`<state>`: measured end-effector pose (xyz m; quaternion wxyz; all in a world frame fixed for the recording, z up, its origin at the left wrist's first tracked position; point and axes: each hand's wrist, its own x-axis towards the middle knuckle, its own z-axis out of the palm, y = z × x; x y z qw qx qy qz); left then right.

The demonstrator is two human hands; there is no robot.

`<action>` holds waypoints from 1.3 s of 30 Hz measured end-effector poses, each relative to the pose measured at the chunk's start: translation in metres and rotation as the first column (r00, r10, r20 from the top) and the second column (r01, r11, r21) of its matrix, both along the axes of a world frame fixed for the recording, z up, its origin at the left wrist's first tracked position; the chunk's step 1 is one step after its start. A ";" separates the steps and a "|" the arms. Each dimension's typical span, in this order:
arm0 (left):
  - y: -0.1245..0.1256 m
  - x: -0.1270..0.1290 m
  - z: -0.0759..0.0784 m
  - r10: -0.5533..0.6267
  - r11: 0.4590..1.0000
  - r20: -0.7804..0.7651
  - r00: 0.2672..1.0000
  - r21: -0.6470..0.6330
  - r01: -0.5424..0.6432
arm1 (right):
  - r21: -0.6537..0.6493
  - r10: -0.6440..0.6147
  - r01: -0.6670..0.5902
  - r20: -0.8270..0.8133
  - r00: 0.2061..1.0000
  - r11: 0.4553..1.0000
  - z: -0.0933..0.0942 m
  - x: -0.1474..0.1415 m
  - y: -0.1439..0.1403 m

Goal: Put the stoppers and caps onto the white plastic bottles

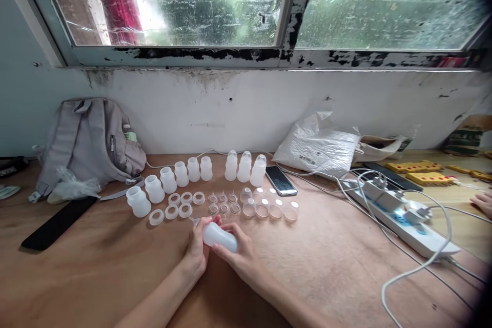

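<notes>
A small bottle [220,236] was held sideways just above the bench [326,266] by both hands; the left hand [199,249] gripped its neck, the right hand [239,254] its body; a ring [156,217] looked needed next.

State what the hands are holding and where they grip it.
Both hold one small translucent plastic bottle lying sideways: the left hand at its neck end, the right hand around its body and base.
</notes>
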<state>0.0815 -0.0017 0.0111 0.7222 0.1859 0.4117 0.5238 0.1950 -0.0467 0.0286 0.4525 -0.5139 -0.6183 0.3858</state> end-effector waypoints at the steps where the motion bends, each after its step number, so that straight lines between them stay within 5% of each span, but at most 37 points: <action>1: 0.001 0.000 -0.001 0.007 1.000 -0.006 1.000 0.017 -0.007 | -0.058 0.001 -0.004 -0.058 0.998 0.998 -0.001 -0.001 0.000; 6: 0.005 -0.003 -0.005 0.006 0.987 -0.074 0.997 0.159 0.006 | -0.346 -0.014 -0.121 -0.364 0.931 0.930 -0.012 -0.004 0.004; 11: 0.006 -0.007 0.004 -0.050 0.953 -0.077 0.996 0.295 0.070 | -0.318 0.010 -0.194 -0.500 0.866 0.928 -0.008 -0.004 0.006; 14: 0.003 -0.005 0.011 -0.202 0.915 -0.055 0.978 0.346 0.208 | -0.286 -0.011 -0.216 -0.625 0.780 0.933 -0.003 -0.002 0.009; 17: -0.001 -0.001 0.012 -0.341 0.870 -0.114 0.933 0.337 0.359 | -0.344 0.024 -0.355 -0.688 0.726 0.869 -0.005 0.004 0.016; 19: -0.003 0.000 0.011 -0.329 0.863 -0.159 0.931 0.349 0.364 | -0.409 0.080 -0.379 -0.585 0.807 0.830 -0.008 0.012 0.021; 21: -0.003 -0.001 0.010 -0.257 0.870 -0.209 0.944 0.374 0.320 | -0.351 0.077 -0.200 -0.334 0.939 0.915 -0.011 0.022 0.025; 23: -0.002 -0.004 0.009 -0.172 0.874 -0.282 0.944 0.398 0.278 | -0.095 -0.087 0.082 -0.050 0.995 0.992 -0.013 0.034 0.030; 26: 0.004 -0.008 0.007 -0.104 0.847 -0.420 0.902 0.437 0.301 | 0.200 -0.338 0.305 0.159 0.928 0.931 -0.016 0.051 0.039; 31: 0.011 -0.009 -0.001 0.010 0.812 -0.532 0.847 0.498 0.304 | 0.171 -0.357 0.320 0.274 0.893 0.932 -0.024 0.066 0.050; 39: 0.010 -0.014 0.005 0.048 0.758 -0.633 0.773 0.526 0.384 | 0.052 -0.223 0.218 0.137 0.965 0.975 -0.014 0.069 0.047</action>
